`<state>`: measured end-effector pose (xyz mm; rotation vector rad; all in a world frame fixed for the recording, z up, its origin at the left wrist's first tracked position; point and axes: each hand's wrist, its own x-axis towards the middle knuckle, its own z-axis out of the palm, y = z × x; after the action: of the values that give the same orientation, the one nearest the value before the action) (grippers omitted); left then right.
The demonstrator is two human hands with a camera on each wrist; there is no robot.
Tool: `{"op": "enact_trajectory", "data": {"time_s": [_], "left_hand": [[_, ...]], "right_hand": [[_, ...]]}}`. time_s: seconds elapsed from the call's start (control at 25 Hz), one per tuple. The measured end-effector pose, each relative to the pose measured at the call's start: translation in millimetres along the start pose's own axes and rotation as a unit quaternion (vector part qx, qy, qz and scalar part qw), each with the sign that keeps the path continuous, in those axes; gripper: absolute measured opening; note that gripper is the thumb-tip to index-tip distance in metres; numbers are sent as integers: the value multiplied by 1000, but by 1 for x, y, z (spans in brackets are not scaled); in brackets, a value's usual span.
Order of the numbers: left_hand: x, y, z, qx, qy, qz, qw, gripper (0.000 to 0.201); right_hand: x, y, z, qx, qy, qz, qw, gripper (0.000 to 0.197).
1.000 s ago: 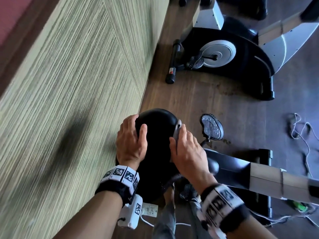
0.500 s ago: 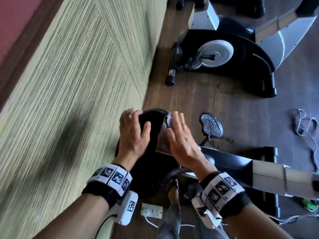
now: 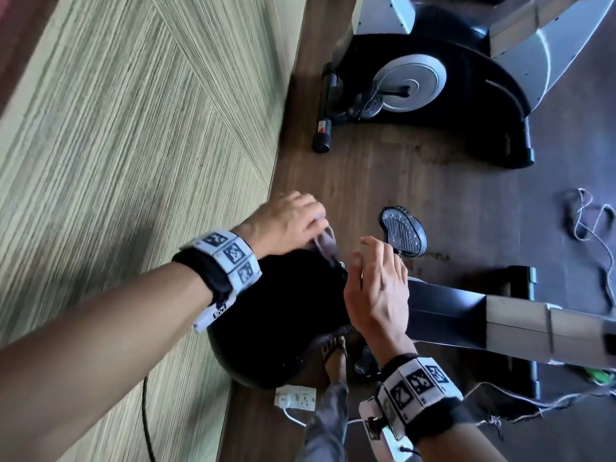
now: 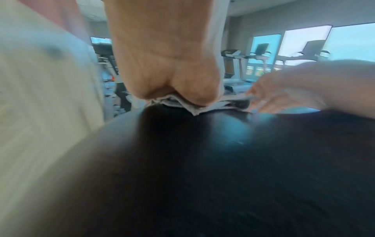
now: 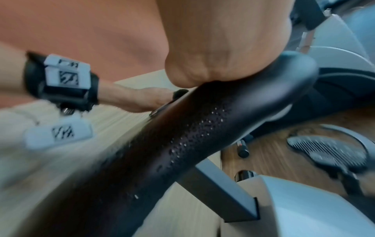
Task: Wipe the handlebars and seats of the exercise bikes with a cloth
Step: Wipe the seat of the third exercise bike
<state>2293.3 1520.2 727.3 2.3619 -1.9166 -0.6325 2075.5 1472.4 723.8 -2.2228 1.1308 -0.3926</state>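
Observation:
The black bike seat (image 3: pixel 283 315) sits below me beside the wall. My left hand (image 3: pixel 290 221) reaches over the seat's front end and holds a pale grey cloth (image 3: pixel 325 243) bunched under its fingers. In the left wrist view the cloth (image 4: pixel 194 107) is pressed between the palm of that hand (image 4: pixel 168 64) and the seat (image 4: pixel 223 160). My right hand (image 3: pixel 376 281) rests on the seat's right edge with loose, spread fingers and holds nothing. In the right wrist view its palm (image 5: pixel 223 40) lies on the seat (image 5: pixel 202 128), which carries small droplets.
A striped wall (image 3: pixel 133 161) runs close on the left. A second exercise bike (image 3: pixel 433 78) stands ahead. This bike's pedal (image 3: pixel 403 235) and frame (image 3: pixel 466 315) lie to the right. A power strip (image 3: pixel 296 398), loose cords (image 3: pixel 590 228) and my sandalled foot (image 3: pixel 333 355) are on the wooden floor.
The cloth went from under my right hand to my left hand. My left hand swung forward over the seat's front end; the right hand came off the cloth and slid back along the right edge.

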Motion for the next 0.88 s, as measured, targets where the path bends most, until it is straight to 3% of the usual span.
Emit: {"op": "enact_trajectory", "data": {"time_s": [0.08,0.16,0.28,0.44,0.52,0.64,0.68,0.76,0.88], "left_hand": [[-7,-23,-2,-112,5,-95,989,37],[-25,-36,3,-163,46,-146,975,31],[-44,-29,8,-164,67,-209,962,35],[-14,-17,-5,-71,-14,-314,947,45],[-7,-1,-3,11,10,-242,970,44],[-14,23,14,68,56,7,996,46],[-18,22,17,68,53,52,995,46],[-23,12,16,27,57,31,998,48],[-37,-12,13,-87,71,-148,983,57]], "right_hand": [[1,1,2,-46,-3,-7,999,26],[2,-1,2,-72,-22,3,997,23],[2,-3,3,-102,-43,8,994,22],[5,-9,4,-128,-55,6,990,24],[5,-10,4,-136,-62,9,989,25],[5,-8,3,-135,-62,12,989,31],[5,-8,2,-134,-72,13,988,32],[5,-7,1,-130,-89,17,987,33],[7,-7,0,-124,-101,17,987,32]]}}
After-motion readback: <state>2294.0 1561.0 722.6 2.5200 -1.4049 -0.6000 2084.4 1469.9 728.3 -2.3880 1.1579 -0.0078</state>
